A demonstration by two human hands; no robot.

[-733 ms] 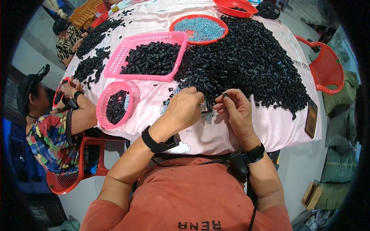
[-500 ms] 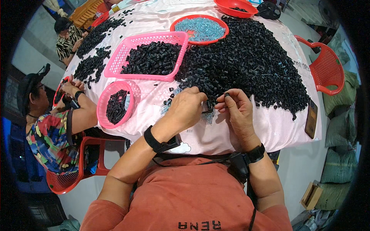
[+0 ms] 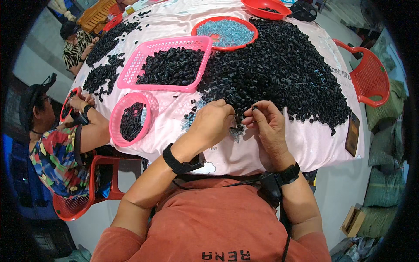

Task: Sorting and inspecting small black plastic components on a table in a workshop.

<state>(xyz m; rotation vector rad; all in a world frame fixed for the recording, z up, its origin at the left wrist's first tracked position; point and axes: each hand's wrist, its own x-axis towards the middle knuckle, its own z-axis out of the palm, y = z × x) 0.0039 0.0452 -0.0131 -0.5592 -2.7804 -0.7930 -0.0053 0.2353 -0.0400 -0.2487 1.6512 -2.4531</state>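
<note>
Pinching small black plastic piece [image 3: 254, 107] between thumb and forefinger, right hand [image 3: 267, 126] nearly closed, at near edge of big black heap [image 3: 283, 74]. Piece looks light, rigid, smooth; best gripped by sides with fingertips. Left hand [image 3: 212, 124] curled, fingertips at heap's near edge, touching pieces; grasp unclear. Small bluish bits [image 3: 236, 133] on cloth just below hands. Pink rectangular basket [image 3: 168, 65] left of heap; round pink basket [image 3: 130, 118] further left, nearer table edge.

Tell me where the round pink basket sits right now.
In the head view, the round pink basket sits at the table's near-left edge, below the rectangular pink basket, left of the left hand.
</note>
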